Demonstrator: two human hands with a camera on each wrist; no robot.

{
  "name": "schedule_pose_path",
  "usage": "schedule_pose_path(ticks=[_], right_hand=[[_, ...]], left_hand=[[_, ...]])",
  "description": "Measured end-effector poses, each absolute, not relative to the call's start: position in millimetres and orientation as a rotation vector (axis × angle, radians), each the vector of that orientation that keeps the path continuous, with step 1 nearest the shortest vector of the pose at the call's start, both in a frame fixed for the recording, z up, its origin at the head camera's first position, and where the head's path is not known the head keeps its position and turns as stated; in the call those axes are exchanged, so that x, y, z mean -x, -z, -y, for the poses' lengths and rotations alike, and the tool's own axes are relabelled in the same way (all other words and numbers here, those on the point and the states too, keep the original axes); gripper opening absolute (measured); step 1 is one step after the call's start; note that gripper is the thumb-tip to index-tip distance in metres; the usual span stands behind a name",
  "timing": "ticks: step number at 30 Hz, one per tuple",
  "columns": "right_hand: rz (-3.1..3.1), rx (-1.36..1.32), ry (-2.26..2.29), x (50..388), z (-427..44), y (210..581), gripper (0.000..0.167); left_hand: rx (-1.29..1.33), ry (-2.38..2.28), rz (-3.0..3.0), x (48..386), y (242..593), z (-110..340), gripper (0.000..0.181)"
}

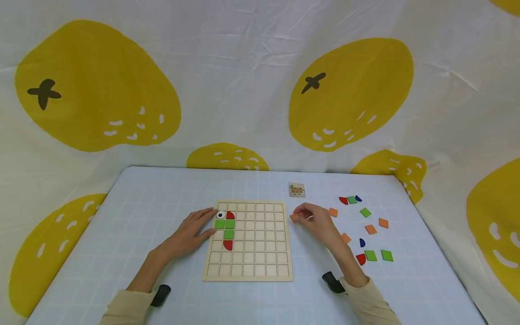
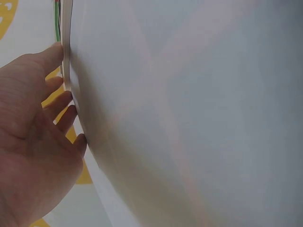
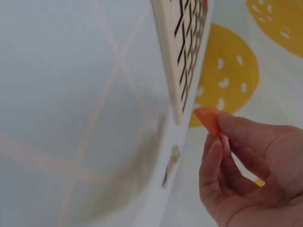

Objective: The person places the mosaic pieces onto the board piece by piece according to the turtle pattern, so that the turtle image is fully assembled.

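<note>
A wooden grid board lies on the table, with a white eye piece, green squares and red quarter-round pieces in its upper left cells. My left hand rests at the board's left edge, fingers extended; in the left wrist view the hand touches that edge. Just off the board's right side, my right hand pinches an orange piece between thumb and finger. The right wrist view shows this hand holding the orange piece above the table.
Behind the board's right corner lies a small patterned card. Loose pieces are spread on the right: orange, green, red and blue. A lemon-patterned cloth hangs behind the table.
</note>
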State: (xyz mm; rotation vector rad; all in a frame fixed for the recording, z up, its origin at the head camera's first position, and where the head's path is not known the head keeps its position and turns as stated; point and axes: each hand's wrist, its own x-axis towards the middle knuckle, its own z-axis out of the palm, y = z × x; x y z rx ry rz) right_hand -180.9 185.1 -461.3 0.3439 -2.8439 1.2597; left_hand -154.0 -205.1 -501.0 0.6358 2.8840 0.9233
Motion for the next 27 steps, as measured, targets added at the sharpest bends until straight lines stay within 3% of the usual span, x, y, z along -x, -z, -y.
schedule_pose_path(ticks=[27], right_hand=[[2.842,-0.593,-1.509,177.8,-97.9,458.4,0.011]], left_hand=[[-0.654,-0.913,-2.881,157.3,503.0,206.9,0.062]])
